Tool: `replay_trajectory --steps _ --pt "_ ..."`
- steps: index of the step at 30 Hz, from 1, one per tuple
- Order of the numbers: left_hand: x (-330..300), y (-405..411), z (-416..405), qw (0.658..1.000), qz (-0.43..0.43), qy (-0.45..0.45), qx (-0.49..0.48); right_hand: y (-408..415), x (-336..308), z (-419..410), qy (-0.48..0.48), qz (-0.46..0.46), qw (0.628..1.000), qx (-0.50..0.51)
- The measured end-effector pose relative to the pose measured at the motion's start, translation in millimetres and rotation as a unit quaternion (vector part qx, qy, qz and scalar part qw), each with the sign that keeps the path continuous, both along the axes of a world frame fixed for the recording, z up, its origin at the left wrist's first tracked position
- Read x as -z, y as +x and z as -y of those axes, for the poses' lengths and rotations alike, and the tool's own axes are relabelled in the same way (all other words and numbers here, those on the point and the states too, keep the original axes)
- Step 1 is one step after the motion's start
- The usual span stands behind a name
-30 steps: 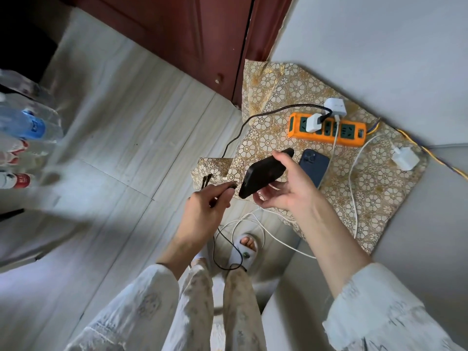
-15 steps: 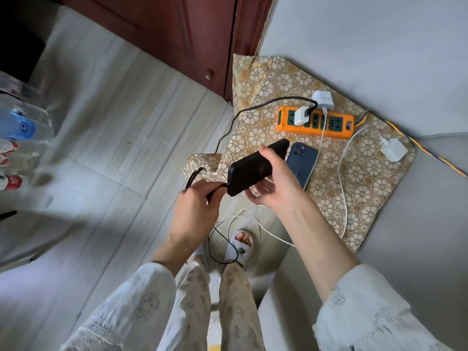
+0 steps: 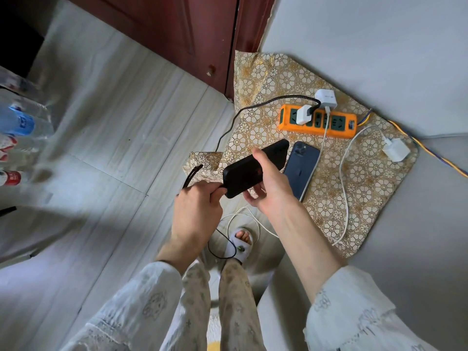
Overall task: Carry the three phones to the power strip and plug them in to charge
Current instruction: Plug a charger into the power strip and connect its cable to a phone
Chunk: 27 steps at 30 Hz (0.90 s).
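Note:
My right hand (image 3: 271, 186) grips a black phone (image 3: 249, 171) held above the front edge of a gold flower-patterned cloth (image 3: 367, 178). My left hand (image 3: 200, 209) pinches the plug end of a black cable (image 3: 243, 115) right at the phone's lower end. That cable runs back to a white adapter (image 3: 304, 114) in the orange power strip (image 3: 316, 122). A dark blue phone (image 3: 301, 163) lies face down on the cloth beside my right hand, with a white cable (image 3: 325, 133) running along it. A third phone is not in view.
A loose white charger (image 3: 396, 149) with its cable lies on the cloth at the right. A second white adapter (image 3: 326, 97) sits behind the strip. Water bottles (image 3: 20, 122) stand at the far left. A red-brown door (image 3: 177, 29) is behind. White cable loops hang near my feet.
My left hand has brought the black cable's end from a short gap up to the lower end of the black phone. The view shifted slightly.

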<state>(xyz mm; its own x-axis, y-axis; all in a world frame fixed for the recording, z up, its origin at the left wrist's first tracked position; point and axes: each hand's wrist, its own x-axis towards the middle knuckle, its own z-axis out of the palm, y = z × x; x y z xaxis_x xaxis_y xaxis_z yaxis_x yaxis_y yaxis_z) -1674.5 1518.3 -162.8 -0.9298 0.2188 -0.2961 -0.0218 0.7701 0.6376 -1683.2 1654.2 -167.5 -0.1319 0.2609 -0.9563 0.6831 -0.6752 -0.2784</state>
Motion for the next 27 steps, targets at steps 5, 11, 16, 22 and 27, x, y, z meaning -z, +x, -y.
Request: replay_trajectory --steps 5,11,16,22,27 --pt "7 2 2 1.000 0.014 0.014 -0.004 -1 2 -2 0.002 0.005 1.000 -0.012" --pt "8 -3 24 0.993 0.079 -0.012 0.084 -8 -1 -19 0.014 -0.023 0.998 -0.059" --pt "1 -33 70 0.976 -0.082 -0.154 0.133 -19 -4 -35 0.013 -0.024 1.000 0.000" --pt "-26 -71 69 0.932 -0.329 -0.109 0.108 -28 -3 -28 -0.029 -0.078 0.993 0.078" --pt "0 -64 74 0.937 -0.281 -0.128 0.164 -36 7 -27 0.035 -0.025 0.999 -0.025"
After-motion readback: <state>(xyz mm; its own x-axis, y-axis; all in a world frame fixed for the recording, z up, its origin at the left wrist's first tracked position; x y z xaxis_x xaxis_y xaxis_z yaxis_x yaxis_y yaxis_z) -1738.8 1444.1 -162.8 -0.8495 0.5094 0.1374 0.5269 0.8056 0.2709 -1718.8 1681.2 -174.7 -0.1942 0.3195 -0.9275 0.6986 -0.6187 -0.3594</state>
